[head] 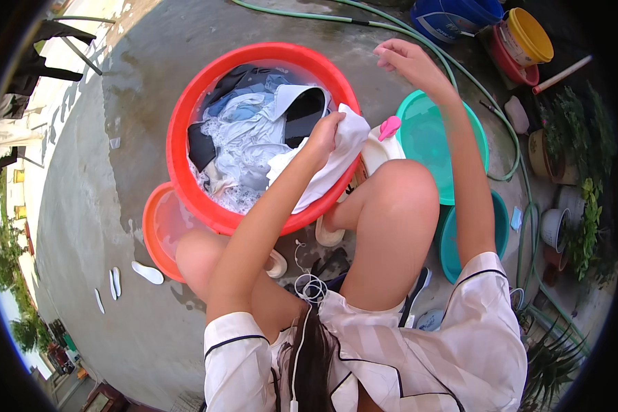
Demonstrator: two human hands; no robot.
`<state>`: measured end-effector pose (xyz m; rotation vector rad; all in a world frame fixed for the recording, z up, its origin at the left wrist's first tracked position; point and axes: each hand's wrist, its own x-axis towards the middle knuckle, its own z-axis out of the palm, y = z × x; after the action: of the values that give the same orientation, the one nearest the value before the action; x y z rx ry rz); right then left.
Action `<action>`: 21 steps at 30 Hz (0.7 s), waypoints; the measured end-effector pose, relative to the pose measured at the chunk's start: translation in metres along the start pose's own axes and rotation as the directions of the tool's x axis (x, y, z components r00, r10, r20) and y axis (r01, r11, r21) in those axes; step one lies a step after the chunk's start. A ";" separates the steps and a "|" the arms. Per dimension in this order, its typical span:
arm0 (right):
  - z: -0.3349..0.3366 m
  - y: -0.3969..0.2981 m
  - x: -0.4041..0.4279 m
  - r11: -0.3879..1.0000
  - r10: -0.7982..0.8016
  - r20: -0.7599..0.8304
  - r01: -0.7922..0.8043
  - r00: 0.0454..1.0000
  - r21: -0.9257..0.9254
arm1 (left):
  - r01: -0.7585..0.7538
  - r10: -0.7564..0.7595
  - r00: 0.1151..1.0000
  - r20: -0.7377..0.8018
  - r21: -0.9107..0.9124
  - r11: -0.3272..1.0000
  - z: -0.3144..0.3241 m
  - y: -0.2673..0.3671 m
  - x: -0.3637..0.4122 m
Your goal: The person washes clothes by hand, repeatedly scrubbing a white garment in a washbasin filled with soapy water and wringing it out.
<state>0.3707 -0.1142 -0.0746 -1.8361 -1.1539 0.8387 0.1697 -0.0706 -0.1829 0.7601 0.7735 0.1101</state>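
Note:
A large red plastic basin (179,177) stands before me, filled with soapy water and wet clothes (247,129) in white, pale blue and black. My left hand (325,138) grips a bunched white cloth (347,136) that drapes over the basin's near right side. Beside that cloth, a black piece (306,121) with a pale band over it rises from the wash. My right hand (404,59) is raised past the basin's upper right, its fingers loosely bent around nothing. Below it sits a green basin (422,144) of water. A white bottle (383,152) with a pink top (390,129) stands between the two basins.
An orange basin (159,216) lies partly under the red one. A teal basin (500,226) is at right. Green hoses (499,110) run past blue (453,20) and yellow (530,38) buckets and potted plants (546,154). White insoles (147,273) lie on the concrete at left.

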 end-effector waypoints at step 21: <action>0.081 0.127 -0.028 0.943 0.306 -0.103 -0.316 0.946 -0.106 | 0.192 -0.188 0.951 0.247 0.009 0.981 0.030 -0.042 0.030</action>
<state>0.3426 -0.1517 -0.2203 -2.1722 -0.8887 0.8701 0.2040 -0.1078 -0.2140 0.6662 0.6031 -0.1507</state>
